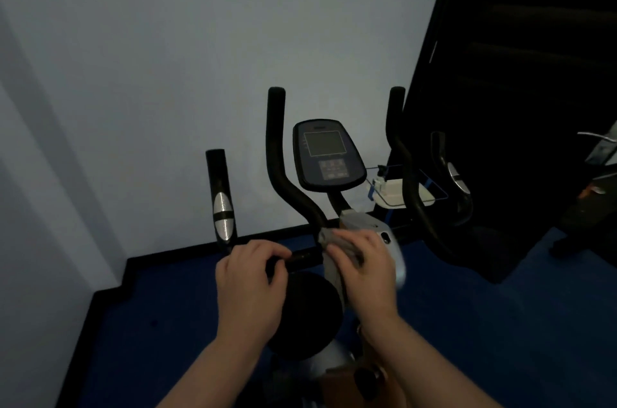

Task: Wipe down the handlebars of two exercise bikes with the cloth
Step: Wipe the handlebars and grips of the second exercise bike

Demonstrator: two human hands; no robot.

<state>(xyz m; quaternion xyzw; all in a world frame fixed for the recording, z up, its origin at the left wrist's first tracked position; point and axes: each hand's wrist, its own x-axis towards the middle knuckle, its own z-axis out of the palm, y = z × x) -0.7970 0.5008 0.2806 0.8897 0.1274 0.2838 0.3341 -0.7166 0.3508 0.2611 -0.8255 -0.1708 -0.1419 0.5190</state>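
An exercise bike stands before me with black curved handlebars (277, 154), a second upright bar at right (405, 174), and a dark console (327, 154) between them. My left hand (250, 280) grips the low horizontal bar of the handlebar at left. My right hand (364, 270) holds a grey cloth (329, 237) and presses it on the handlebar's centre, where the bars meet the grey stem housing (377, 224). A side grip with silver pulse pads (222, 204) rises at left. The black seat (307, 311) lies below my hands.
A pale wall stands close behind the bike, with a black skirting and blue floor (167, 324) below. At right a dark panel (517, 73) and another machine's part (601, 147) crowd the space. A small white object on a wire rack (394, 190) sits behind the handlebars.
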